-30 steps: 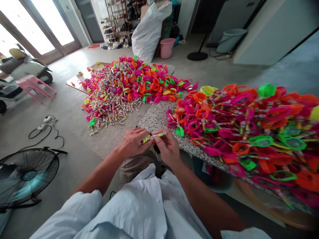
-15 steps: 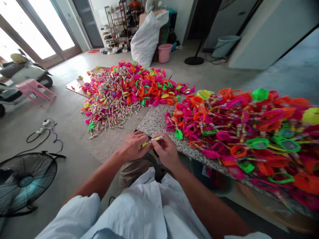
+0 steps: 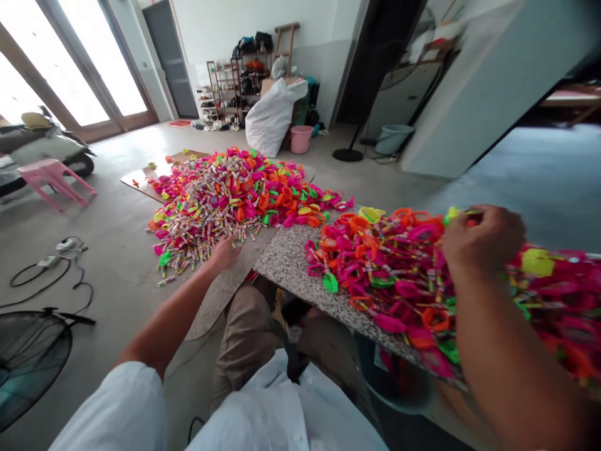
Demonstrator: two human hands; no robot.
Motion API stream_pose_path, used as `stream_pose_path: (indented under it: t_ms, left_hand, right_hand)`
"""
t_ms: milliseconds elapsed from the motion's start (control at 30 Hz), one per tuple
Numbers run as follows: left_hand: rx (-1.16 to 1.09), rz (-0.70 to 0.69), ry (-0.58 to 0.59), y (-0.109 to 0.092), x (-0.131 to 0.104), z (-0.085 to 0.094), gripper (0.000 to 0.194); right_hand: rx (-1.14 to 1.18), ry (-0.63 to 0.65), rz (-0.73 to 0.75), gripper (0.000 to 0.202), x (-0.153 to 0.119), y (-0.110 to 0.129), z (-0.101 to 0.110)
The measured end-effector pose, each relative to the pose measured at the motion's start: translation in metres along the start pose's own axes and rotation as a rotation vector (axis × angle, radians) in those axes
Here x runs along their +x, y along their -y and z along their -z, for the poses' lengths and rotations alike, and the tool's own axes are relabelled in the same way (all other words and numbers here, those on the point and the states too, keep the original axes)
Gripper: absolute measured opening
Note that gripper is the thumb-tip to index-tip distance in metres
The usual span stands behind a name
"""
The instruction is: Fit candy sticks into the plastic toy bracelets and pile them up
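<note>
My left hand (image 3: 225, 254) reaches to the near edge of a heap of small wrapped candy tubes (image 3: 206, 213). Its fingers look apart, with the tips touching or just above the tubes. My right hand (image 3: 483, 238) is raised over the right-hand pile of bright plastic toy watches (image 3: 375, 250), many with tubes attached. Its fingers are curled together, and blur and the back of the hand hide what is in them. A yellow-green piece (image 3: 451, 215) shows beside the fingertips; whether it is held cannot be made out.
The speckled stone tabletop (image 3: 282, 260) meets the heap's board in front of my knees. A dark tub (image 3: 394, 382) stands below the table edge. On the floor are a black fan (image 3: 32, 369), a power cord (image 3: 47, 262) and a pink stool (image 3: 51, 175).
My hands were together at the table edge, holding a tube. Now they are apart: the left has moved to the tube heap, the right out over the watch pile. The view has tilted up.
</note>
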State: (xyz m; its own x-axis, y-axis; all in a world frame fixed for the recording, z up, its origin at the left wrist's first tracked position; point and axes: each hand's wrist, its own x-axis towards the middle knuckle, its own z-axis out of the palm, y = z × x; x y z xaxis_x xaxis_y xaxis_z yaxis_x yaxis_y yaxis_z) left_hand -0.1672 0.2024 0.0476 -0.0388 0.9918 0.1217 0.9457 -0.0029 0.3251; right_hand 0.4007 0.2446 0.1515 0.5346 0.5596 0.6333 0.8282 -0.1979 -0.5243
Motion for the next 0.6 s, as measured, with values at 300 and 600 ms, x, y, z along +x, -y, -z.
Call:
stream_pose_path:
  t_ms: [300,600]
  left_hand:
    - [0.139,-0.143,-0.022,0.002,0.073,-0.029,0.040]
    - [0.212,-0.255,0.069,0.018,0.076,-0.044,0.030]
  right_hand:
    - [-0.134,0.177,0.229,0.011,-0.011,0.019,-0.021]
    - [0.060,0.919,0.682,0.035,-0.139,0.197,-0.119]
